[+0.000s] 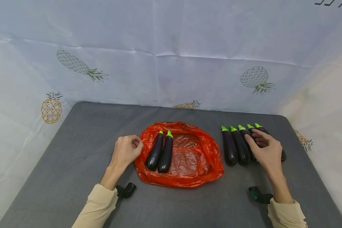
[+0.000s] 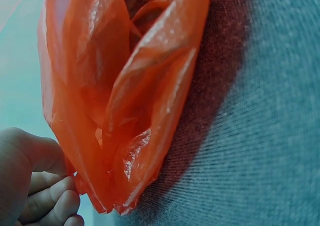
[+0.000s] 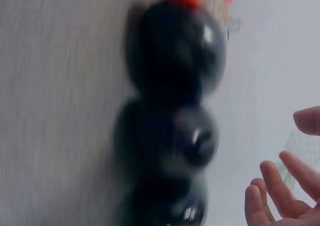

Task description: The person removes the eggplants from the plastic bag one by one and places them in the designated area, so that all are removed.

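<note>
Two eggplants (image 1: 166, 153) lie side by side at the left inside an opened red plastic bag (image 1: 182, 182). My left hand (image 1: 126, 148) pinches the bag's left edge between thumb and finger; the left wrist view shows the hand (image 2: 42, 181) at the gathered red plastic (image 2: 145, 85). Over the row of several eggplants (image 1: 230, 148) at the right, my right hand (image 1: 266, 150) hovers with fingers apart, partly hiding those beneath it. In the right wrist view the hand (image 3: 285, 186) is open beside the blurred eggplants (image 3: 175, 50), holding nothing.
The grey table (image 1: 199, 209) carries the bag in the middle and the eggplant row to its right. A white cloth with pineapple prints (image 1: 74, 61) hangs behind and at both sides of the table.
</note>
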The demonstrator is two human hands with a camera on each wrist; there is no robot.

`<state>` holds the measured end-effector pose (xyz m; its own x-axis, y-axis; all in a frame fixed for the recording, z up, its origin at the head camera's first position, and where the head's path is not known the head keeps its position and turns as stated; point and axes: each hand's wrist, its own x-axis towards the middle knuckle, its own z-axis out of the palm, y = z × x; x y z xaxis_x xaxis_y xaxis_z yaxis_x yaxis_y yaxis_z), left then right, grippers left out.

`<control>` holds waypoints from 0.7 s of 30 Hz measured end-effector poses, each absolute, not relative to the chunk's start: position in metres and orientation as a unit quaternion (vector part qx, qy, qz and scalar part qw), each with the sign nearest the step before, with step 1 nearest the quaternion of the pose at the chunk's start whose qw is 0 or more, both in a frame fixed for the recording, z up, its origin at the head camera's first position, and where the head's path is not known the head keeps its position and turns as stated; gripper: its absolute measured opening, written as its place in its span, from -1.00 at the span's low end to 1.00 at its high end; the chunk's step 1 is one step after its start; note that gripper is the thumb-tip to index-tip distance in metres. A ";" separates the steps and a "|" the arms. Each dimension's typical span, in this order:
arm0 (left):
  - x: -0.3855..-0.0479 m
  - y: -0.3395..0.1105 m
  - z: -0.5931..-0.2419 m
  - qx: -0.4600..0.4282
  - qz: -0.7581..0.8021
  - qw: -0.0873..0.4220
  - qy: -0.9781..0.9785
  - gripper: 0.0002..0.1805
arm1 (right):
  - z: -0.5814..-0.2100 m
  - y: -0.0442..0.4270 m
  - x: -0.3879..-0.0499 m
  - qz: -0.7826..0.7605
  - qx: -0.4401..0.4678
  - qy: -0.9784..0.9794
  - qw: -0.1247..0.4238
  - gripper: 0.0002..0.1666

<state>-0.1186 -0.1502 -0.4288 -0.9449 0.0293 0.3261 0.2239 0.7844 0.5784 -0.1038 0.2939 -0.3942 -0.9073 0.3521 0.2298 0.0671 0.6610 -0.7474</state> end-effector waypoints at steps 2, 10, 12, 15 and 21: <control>-0.119 -0.150 -0.428 -0.068 -0.322 0.151 -0.932 -0.84 | -0.395 0.285 -0.104 0.403 -0.102 -0.892 0.175 -0.51; -0.119 -0.150 -0.427 -0.067 -0.323 0.152 -0.932 -0.84 | -0.394 0.254 -0.105 0.427 -0.042 -0.889 0.158 -0.52; -0.119 -0.150 -0.427 -0.067 -0.323 0.153 -0.932 -0.84 | -0.394 0.248 -0.106 0.430 -0.028 -0.889 0.157 -0.53; -0.119 -0.150 -0.427 -0.068 -0.323 0.154 -0.932 -0.84 | -0.396 0.241 -0.106 0.434 -0.009 -0.888 0.152 -0.54; -0.119 -0.150 -0.427 -0.068 -0.322 0.154 -0.932 -0.85 | -0.396 0.224 -0.104 0.441 0.016 -0.887 0.140 -0.54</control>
